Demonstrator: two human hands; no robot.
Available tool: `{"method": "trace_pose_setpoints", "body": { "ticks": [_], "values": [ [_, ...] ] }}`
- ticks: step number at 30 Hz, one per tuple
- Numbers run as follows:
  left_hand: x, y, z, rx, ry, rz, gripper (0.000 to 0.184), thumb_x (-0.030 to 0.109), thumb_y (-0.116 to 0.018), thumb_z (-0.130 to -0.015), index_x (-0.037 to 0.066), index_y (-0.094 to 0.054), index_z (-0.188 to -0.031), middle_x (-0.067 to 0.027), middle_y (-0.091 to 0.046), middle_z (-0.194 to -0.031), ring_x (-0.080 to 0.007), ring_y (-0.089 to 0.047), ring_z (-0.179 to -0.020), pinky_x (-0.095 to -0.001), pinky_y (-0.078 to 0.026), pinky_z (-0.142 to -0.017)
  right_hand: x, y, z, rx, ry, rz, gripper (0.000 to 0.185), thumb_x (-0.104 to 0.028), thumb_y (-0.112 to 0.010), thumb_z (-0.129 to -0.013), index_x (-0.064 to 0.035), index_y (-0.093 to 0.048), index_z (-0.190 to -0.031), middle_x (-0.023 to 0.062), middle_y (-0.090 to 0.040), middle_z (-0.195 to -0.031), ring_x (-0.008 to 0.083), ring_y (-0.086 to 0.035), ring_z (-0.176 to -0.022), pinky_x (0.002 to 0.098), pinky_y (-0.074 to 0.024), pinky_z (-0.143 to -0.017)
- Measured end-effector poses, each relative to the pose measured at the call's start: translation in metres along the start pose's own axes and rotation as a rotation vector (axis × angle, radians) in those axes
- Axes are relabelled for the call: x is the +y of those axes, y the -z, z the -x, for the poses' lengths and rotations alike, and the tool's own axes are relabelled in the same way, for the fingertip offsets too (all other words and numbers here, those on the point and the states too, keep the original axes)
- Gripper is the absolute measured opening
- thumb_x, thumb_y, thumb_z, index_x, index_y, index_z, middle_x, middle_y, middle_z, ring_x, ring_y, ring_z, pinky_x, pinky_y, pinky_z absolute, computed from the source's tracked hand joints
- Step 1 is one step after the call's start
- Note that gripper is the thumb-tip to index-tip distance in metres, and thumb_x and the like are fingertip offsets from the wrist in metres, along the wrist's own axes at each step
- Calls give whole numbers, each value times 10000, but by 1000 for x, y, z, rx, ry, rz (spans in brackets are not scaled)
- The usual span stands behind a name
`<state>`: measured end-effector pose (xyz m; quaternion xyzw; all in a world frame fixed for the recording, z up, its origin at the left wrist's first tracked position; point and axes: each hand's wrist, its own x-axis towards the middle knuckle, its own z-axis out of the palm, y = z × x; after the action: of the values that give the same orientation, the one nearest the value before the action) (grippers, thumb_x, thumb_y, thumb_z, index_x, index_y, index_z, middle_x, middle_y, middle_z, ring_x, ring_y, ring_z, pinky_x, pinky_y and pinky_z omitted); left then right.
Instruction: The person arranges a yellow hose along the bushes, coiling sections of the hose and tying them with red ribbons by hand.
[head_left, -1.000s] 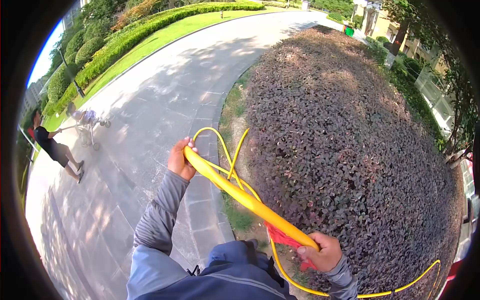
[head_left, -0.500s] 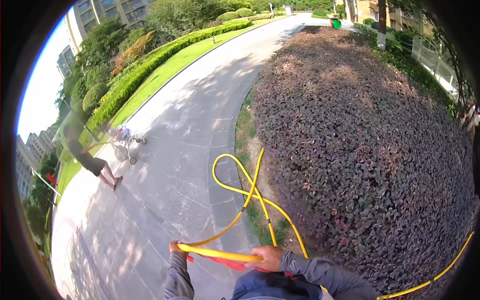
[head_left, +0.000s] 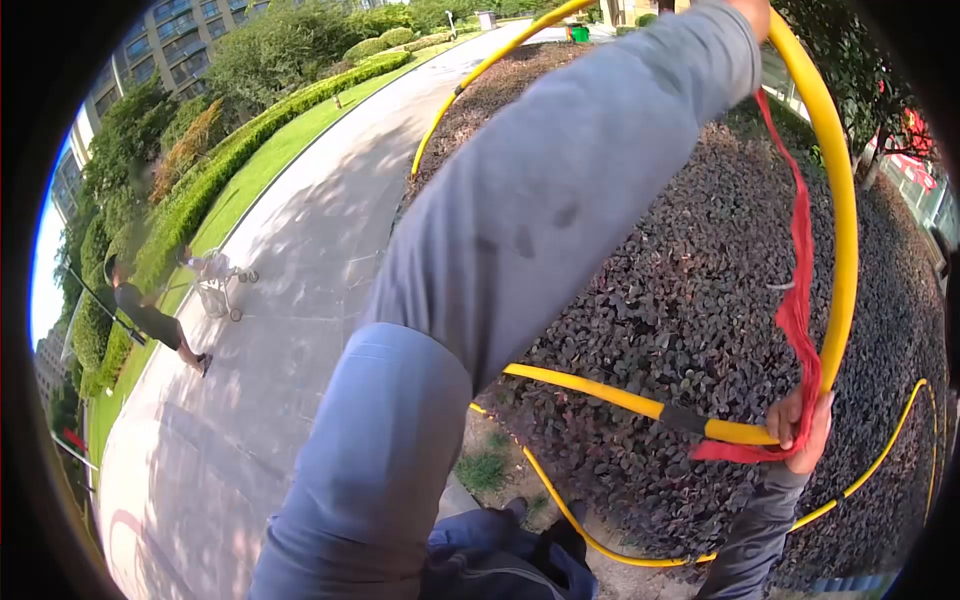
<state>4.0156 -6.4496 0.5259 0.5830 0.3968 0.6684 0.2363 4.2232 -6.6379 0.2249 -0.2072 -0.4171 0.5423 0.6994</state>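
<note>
A yellow hose (head_left: 840, 200) arcs down the right side between my two hands. My left arm in a grey sleeve stretches across the view, and my left hand (head_left: 752, 14) grips the hose at the top edge, its fingers mostly cut off by the frame. Lower right, my right hand (head_left: 803, 425) is closed around the hose beside a black taped section (head_left: 684, 418). A red cloth strip (head_left: 797, 310) hangs along the hose and passes under my right hand.
A wide hedge of dark purple leaves (head_left: 620, 310) fills the right. More hose lies at its base and right side. A paved path (head_left: 290, 260) curves along the left, where a person (head_left: 150, 310) stands behind a stroller (head_left: 218, 280). Lawn and trees border the path.
My left hand has swung from low centre up to the top right with the hose. My right hand has shifted right, over the hedge. The loop on the ground has been lifted away.
</note>
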Motion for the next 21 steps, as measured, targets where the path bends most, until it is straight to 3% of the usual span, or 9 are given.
{"method": "trace_pose_setpoints", "body": {
  "ticks": [1, 2, 3, 4, 5, 8, 11, 13, 21],
  "values": [
    [-44, -40, 0, -38, 72, 148, 366, 267, -578, -870, -57, -515, -1027, -167, -632, -766, -203, -622, -582, -333, -515, -565, -18, 44, 7, 68, 52, 15, 377, -397, -360, -991, -36, -466, -975, -3, -424, -576, 61, -326, -312, 225, -306, -325],
    [-61, -35, 45, -452, 171, 120, 318, 268, -534, -878, -24, -581, -995, -113, -622, -677, -156, -556, -563, -260, -452, -500, -38, 94, 14, -6, 37, 56, 403, -420, -351, -989, -35, -470, -978, -7, -422, -572, 64, -330, -313, 225, -307, -315],
    [-107, -50, 78, -617, 196, 202, 388, 339, -575, -848, -15, -574, -1008, -121, -621, -715, -156, -559, -581, -277, -460, -539, -57, 105, 23, 205, 11, 114, 408, -434, -352, -987, -46, -474, -950, -13, -412, -557, 62, -322, -309, 221, -305, -310],
    [-153, -56, 118, -745, 218, 108, 483, 421, -593, -828, -17, -568, -1030, -114, -628, -788, -174, -593, -666, -304, -475, -618, -71, 154, 26, 138, -74, 180, 416, -455, -359, -980, -67, -492, -911, -21, -412, -557, 56, -318, -315, 221, -306, -310],
    [-206, -57, 162, -838, 118, -74, 560, 497, -593, -805, -11, -560, -1038, -114, -634, -851, -205, -613, -758, -330, -479, -682, -76, 153, 23, 356, -154, 167, 403, -470, -396, -966, -95, -511, -872, -38, -405, -544, 47, -318, -324, 217, -284, -309],
    [-277, 5, 289, -1324, 394, -430, 798, 691, -548, -741, 34, -535, -1193, -171, -616, -1012, -306, -578, -945, -380, -439, -845, -58, 179, 4, 556, -403, 254, 363, -473, -503, -921, -116, -549, -873, -58, -421, -551, 36, -322, -337, 204, -245, -316],
    [-360, 72, 420, -1324, 401, -487, 846, 728, -531, -737, 86, -504, -1287, -167, -576, -1148, -332, -483, -1048, -399, -372, -948, 0, 206, -20, 543, -515, 308, 303, -414, -544, -913, -112, -558, -898, -55, -469, -597, 43, -365, -389, 208, -287, -351],
    [-374, 98, 460, -1241, 762, -448, 802, 700, -555, -740, 88, -530, -1257, -175, -598, -1078, -322, -502, -1014, -397, -396, -921, 20, 158, -29, 566, -603, 147, 246, -348, -558, -910, -103, -553, -894, -54, -474, -621, 52, -376, -419, 230, -327, -392],
    [-421, 248, 553, -1003, 502, -964, 566, 473, -709, -671, 144, -588, -1116, -169, -629, -985, -351, -597, -938, -444, -481, -819, 34, 79, -36, 358, -618, 122, 151, -159, -605, -866, -42, -511, -884, 28, -485, -680, 107, -434, -469, 309, -406, -441]
  ]
}}
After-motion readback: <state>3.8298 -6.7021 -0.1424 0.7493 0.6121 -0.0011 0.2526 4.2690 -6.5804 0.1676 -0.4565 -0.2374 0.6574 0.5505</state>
